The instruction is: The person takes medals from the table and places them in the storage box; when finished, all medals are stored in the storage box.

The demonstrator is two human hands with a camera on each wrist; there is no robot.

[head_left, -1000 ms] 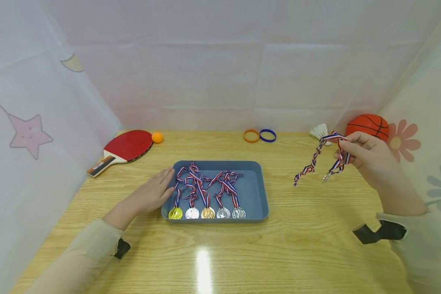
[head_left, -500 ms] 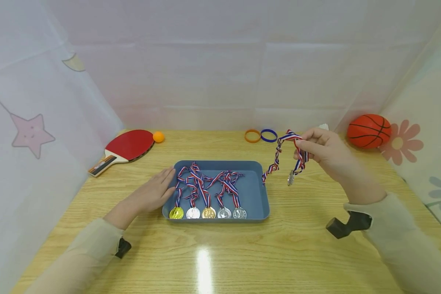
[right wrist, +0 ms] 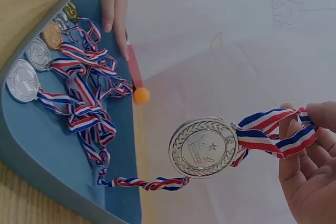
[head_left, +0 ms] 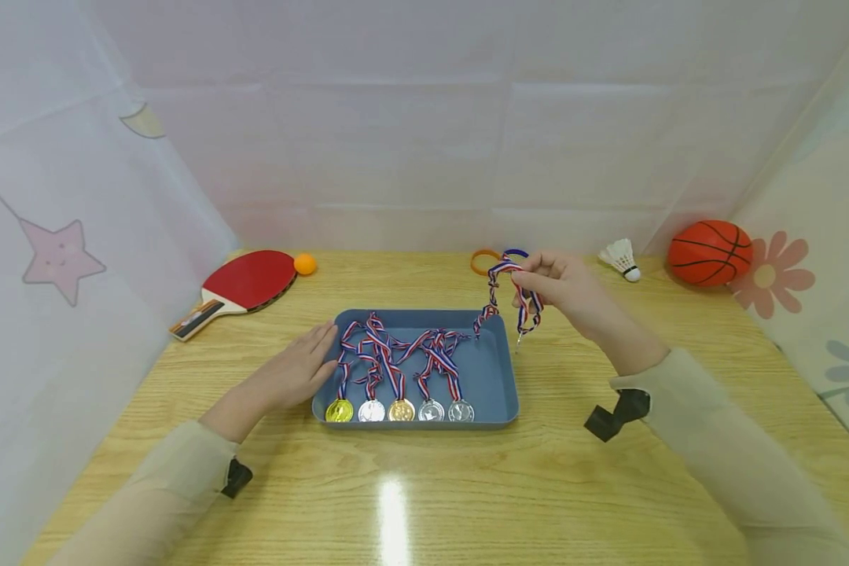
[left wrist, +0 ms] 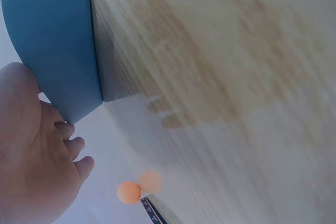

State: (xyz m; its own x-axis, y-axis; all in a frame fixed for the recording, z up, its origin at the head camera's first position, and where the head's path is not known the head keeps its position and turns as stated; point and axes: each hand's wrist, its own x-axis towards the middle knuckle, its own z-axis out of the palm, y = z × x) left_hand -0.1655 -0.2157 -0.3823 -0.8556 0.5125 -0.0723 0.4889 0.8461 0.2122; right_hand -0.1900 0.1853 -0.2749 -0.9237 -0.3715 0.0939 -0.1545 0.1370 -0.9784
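Note:
My right hand (head_left: 562, 291) pinches the striped ribbon of a silver medal (right wrist: 203, 148) between thumb and fingers. The medal hangs edge-on just past the right rim of a blue-grey tray (head_left: 497, 377) in the head view. The ribbon's twisted tail (head_left: 486, 316) dangles over the tray's back right corner. My left hand (head_left: 293, 373) lies with straight fingers along the tray's left wall. Inside, several medals stand in a row at the front wall: a gold medal (head_left: 339, 410) at the left, a bronze medal (head_left: 401, 410) in the middle, silver ones beside it. Their tangled red, white and blue ribbons stretch backward.
At the back left lie a red table tennis bat (head_left: 251, 281) and an orange ball (head_left: 305, 263). Orange (head_left: 485, 262) and blue wristbands (head_left: 515, 253) lie behind the tray. A shuttlecock (head_left: 620, 259) and a small basketball (head_left: 711, 252) are at the back right.
My right hand has carried the medal leftward from near the basketball to the tray's right side, uncovering the shuttlecock and partly covering the blue wristband. My left hand has stayed at the tray.

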